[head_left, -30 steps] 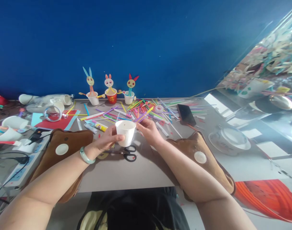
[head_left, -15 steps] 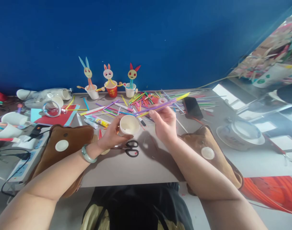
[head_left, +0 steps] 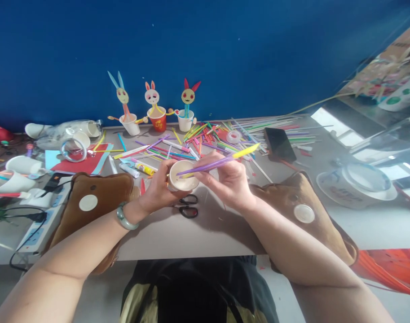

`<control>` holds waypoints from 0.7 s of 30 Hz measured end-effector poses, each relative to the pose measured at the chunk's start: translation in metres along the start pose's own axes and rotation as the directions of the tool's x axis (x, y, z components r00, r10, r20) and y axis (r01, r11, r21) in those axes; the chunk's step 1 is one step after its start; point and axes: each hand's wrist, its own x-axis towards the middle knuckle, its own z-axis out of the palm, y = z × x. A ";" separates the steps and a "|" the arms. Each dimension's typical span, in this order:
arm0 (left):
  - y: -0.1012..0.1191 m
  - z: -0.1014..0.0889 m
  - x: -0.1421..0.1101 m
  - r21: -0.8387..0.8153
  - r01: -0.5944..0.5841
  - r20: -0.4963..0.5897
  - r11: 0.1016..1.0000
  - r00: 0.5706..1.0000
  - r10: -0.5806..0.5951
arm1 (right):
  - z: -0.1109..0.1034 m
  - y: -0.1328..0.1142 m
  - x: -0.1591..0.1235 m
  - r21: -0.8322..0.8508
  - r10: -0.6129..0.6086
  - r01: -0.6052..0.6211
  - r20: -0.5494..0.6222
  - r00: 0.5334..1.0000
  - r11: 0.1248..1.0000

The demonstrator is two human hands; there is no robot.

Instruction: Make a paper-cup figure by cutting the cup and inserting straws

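Observation:
My left hand [head_left: 159, 188] is closed round a white paper cup [head_left: 183, 176], its mouth tilted toward me. Pinched in my right hand [head_left: 230, 181] are purple and yellow paper straws [head_left: 221, 162]; they look like straws or rolled sticks. Their purple end lies over the cup's mouth, while the yellow end points up to the right. Whether the tips touch the cup's inside I cannot tell. Below the cup, scissors with black handles [head_left: 188, 206] lie on the table, their blades partly hidden by my left hand.
Three paper-cup rabbit figures [head_left: 156, 119] stand by the blue wall. Coloured sticks [head_left: 198, 134], markers [head_left: 144, 168], a tape roll [head_left: 234, 136] and a phone [head_left: 279, 144] lie in front. Brown cushions [head_left: 97, 197] flank my arms; a power strip [head_left: 39, 229] is at left, a lidded bowl [head_left: 356, 186] at right.
My right hand has brought the purple and yellow straws left and down, so their purple end is now over the cup's mouth. My left hand still holds the cup.

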 end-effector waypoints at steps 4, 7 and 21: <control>0.004 0.001 -0.002 0.136 -0.147 -0.037 0.980 0.988 0.153 | 0.002 0.003 -0.002 -0.148 -0.017 0.023 0.040 0.999 0.989; 0.007 0.000 -0.001 0.195 -0.232 -0.045 0.953 0.968 0.245 | 0.002 0.003 -0.003 -0.257 -0.021 0.035 0.055 0.998 0.966; 0.011 -0.004 -0.002 0.240 -0.225 0.058 0.944 0.974 0.218 | 0.005 0.007 -0.002 -0.456 -0.156 0.234 0.202 0.967 0.859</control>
